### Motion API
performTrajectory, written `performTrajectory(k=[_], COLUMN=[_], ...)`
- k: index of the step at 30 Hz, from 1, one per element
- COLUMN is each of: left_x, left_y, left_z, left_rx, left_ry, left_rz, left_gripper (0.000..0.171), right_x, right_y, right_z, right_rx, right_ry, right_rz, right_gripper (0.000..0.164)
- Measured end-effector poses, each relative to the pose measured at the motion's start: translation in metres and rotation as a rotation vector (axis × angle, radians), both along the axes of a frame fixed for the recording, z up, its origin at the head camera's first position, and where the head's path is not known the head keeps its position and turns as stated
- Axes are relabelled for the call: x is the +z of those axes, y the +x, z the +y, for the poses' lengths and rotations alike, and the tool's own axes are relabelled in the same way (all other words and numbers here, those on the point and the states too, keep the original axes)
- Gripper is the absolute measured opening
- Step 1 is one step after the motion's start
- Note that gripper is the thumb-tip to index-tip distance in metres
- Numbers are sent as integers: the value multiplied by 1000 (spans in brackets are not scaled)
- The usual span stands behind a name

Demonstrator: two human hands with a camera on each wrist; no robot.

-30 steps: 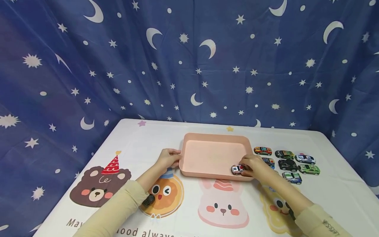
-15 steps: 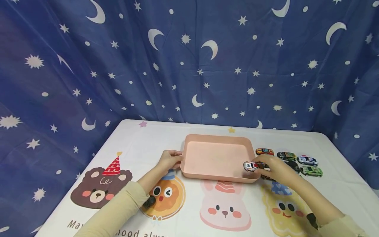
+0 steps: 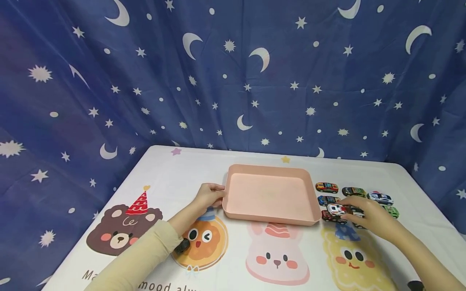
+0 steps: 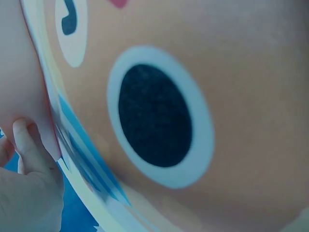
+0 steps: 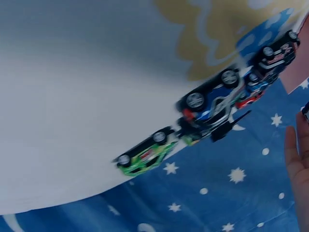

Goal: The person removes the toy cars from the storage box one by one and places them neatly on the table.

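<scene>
My left hand (image 3: 209,196) pinches the left edge of a shallow pink tray (image 3: 271,198), thumb on its outer wall; in the left wrist view the thumb presses the tray wall (image 4: 26,67). No object lies in the tray. Right of it, my right hand (image 3: 371,214) holds a white-and-red toy car (image 3: 336,209) by its rear end, over a group of other toy cars. Under and around it are a blue car (image 3: 329,200) and a dark red car (image 3: 332,218). At the right wrist view's edge, only part of the hand (image 5: 299,159) shows.
Near the tray stand a red-and-yellow car (image 3: 327,187), a dark green car (image 3: 354,191), a white-and-blue car (image 3: 380,198) and a green car (image 5: 147,157). The white tablecloth (image 3: 182,169) carries printed cartoon faces. A blue star-patterned curtain (image 3: 204,101) hangs behind the table.
My right hand has lifted the white-and-red car out of the tray's front right corner and carried it right, over the group of cars. The left hand has stayed on the tray.
</scene>
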State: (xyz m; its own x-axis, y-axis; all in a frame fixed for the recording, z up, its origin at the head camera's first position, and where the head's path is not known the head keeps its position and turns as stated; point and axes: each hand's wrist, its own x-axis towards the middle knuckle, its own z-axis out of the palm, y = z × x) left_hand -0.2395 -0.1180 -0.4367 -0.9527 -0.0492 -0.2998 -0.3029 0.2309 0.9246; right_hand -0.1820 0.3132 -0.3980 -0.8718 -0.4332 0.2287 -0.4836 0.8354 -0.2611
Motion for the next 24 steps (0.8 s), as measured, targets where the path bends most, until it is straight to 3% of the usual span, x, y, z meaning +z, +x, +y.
performTrajectory(k=[9,11,18,24], left_x=[-2,-2,-4,-3], left_y=[0,0,-1,-2], left_z=[0,1,-1,-2], left_rx=[-20,-19,-10,-14], left_ry=[25,25,27,36], left_rz=[3,-4,-23,-43], left_gripper=[27,27,27,28], right_x=[-12,-16,-21,-25], right_y=[4,6,17,21], right_z=[42,51,79,99], right_rx=[63,68,-55,-97], right_ry=[-5,-15,71,101], right_rz=[186,191,193,184], right_gripper=[39,39,40,41])
